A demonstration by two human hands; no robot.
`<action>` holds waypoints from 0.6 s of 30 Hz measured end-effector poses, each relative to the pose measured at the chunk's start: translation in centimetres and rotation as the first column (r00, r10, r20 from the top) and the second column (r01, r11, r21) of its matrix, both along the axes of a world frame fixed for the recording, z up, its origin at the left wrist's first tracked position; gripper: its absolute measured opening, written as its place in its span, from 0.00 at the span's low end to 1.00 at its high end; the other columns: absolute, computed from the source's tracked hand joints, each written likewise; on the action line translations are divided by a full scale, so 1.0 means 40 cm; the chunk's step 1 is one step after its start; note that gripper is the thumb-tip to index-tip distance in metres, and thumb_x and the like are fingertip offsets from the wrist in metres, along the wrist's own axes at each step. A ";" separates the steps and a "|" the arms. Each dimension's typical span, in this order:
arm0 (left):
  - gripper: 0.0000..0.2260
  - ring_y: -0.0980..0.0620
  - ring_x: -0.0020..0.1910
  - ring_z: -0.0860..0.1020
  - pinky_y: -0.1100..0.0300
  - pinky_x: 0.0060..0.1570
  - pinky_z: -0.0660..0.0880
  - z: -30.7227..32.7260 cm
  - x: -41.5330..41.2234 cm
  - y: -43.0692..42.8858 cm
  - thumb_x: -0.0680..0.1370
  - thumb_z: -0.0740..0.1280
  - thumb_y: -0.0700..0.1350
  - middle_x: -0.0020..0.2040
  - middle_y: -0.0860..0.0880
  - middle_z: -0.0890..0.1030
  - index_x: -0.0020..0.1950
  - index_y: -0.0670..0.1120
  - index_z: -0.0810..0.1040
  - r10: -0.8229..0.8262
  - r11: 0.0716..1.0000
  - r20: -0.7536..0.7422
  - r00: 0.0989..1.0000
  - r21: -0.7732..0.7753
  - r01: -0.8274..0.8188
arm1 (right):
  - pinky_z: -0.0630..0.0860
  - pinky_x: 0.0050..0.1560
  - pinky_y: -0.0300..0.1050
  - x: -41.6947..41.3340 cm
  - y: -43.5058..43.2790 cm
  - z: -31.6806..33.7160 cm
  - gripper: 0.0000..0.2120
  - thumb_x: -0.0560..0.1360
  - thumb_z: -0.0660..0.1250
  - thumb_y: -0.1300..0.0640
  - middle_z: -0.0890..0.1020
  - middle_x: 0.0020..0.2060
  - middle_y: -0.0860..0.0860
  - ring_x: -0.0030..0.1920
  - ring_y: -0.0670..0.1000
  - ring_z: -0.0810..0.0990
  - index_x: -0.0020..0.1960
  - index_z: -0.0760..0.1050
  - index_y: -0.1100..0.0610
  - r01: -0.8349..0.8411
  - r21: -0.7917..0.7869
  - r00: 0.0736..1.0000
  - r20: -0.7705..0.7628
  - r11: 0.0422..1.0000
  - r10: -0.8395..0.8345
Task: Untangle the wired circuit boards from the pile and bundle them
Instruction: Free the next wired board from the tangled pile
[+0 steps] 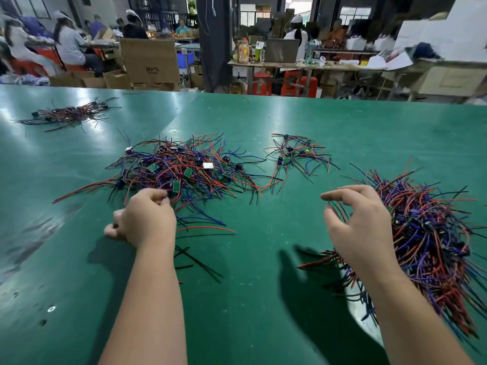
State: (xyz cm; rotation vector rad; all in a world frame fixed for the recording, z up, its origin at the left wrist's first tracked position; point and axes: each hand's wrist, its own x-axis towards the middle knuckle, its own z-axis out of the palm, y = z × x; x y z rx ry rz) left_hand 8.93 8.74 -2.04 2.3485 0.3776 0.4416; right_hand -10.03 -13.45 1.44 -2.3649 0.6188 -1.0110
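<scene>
The table (263,272) is shining deep green, streaked with pale glare. The wires (184,154) in the middle pile are tangling red, black, blue and purple, with small green boards (176,186) and one white square (208,165) showing through. The right-hand heap (427,233) is mixing those same four colours. Behind, the boxes (150,61) are showing plain brown.

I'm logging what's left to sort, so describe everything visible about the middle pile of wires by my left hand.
The middle pile is a loose, flat tangle of thin red, black, blue and purple insulated wires with small green circuit boards and black parts scattered through it. It lies on the green table, ends splaying outward. The left hand pinches wires at its near edge.
</scene>
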 end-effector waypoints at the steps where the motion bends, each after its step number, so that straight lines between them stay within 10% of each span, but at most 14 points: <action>1: 0.03 0.44 0.54 0.70 0.46 0.56 0.59 0.005 -0.005 -0.004 0.75 0.68 0.52 0.39 0.52 0.81 0.46 0.57 0.82 0.006 1.000 0.104 0.995 -0.023 -0.003 | 0.61 0.52 0.33 0.000 0.001 0.000 0.08 0.71 0.69 0.66 0.75 0.47 0.52 0.50 0.50 0.72 0.48 0.82 0.58 -0.002 0.002 1.000 0.010 1.000 0.002; 6: 0.10 0.44 0.53 0.75 0.50 0.57 0.62 0.042 -0.031 -0.034 0.79 0.63 0.50 0.49 0.47 0.84 0.55 0.52 0.82 -0.053 0.988 0.431 0.901 -0.109 0.110 | 0.63 0.51 0.35 0.003 0.004 -0.001 0.08 0.71 0.69 0.66 0.76 0.46 0.51 0.48 0.50 0.74 0.47 0.82 0.56 -0.011 0.035 1.000 0.010 0.999 0.010; 10: 0.09 0.44 0.47 0.81 0.49 0.51 0.76 0.079 -0.091 -0.095 0.78 0.66 0.41 0.49 0.46 0.84 0.55 0.43 0.83 -0.285 0.896 0.738 0.612 -0.022 0.443 | 0.72 0.41 0.40 0.007 0.011 -0.006 0.09 0.73 0.66 0.65 0.82 0.40 0.49 0.39 0.48 0.79 0.45 0.81 0.53 -0.087 0.294 0.996 0.017 0.952 0.086; 15: 0.11 0.51 0.47 0.80 0.53 0.51 0.75 0.082 -0.212 -0.214 0.72 0.70 0.35 0.50 0.52 0.84 0.52 0.45 0.84 -0.594 0.638 0.782 0.188 0.315 0.703 | 0.73 0.31 0.35 0.028 0.020 0.017 0.10 0.79 0.60 0.55 0.84 0.41 0.56 0.32 0.48 0.80 0.50 0.77 0.60 -0.478 0.840 0.878 0.463 0.257 0.121; 18: 0.13 0.49 0.46 0.81 0.52 0.49 0.75 0.063 -0.282 -0.266 0.67 0.71 0.35 0.50 0.53 0.84 0.49 0.46 0.85 -0.758 0.392 0.653 0.011 0.441 0.808 | 0.75 0.30 0.34 0.026 0.001 0.027 0.10 0.73 0.64 0.54 0.82 0.39 0.57 0.31 0.47 0.80 0.47 0.76 0.60 -0.520 0.840 0.851 0.524 0.154 0.013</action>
